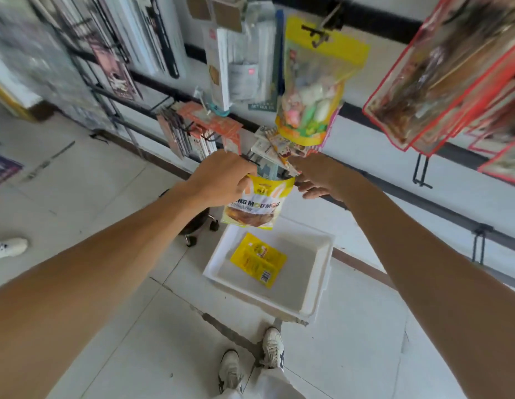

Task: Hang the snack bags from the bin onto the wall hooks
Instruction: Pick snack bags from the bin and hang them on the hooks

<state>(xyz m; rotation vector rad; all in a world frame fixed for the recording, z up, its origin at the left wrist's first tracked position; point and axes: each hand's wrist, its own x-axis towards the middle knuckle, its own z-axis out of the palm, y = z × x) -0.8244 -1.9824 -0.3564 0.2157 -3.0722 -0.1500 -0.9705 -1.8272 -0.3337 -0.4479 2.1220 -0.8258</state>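
pinching the bag (252,207) by its top left corner, my left hand (221,180) has its fingers curled over the edge. my right hand (316,177) is at the top right corner, fingers loosely bent just beside it; i cannot tell whether they pinch it or only touch. the bag hangs in the air in front of the wall, above the bin (322,246) and just under the packs on the lower rack.

the risk, as i judge it: the hook (252,162) i seem to be aiming for is a thin dark prong, mostly hidden behind my knuckles and the bag's top, so i could miss the hang hole and jab the film instead. if only one corner is truly held, the bag could twist or swing off line. if it slips, it falls toward the bin.

the bag is yellow, flat and glossy, with bold lettering and a picture of brown food low on the front. its hang hole does not show. a second bag (259,260) lies flat in the bin.
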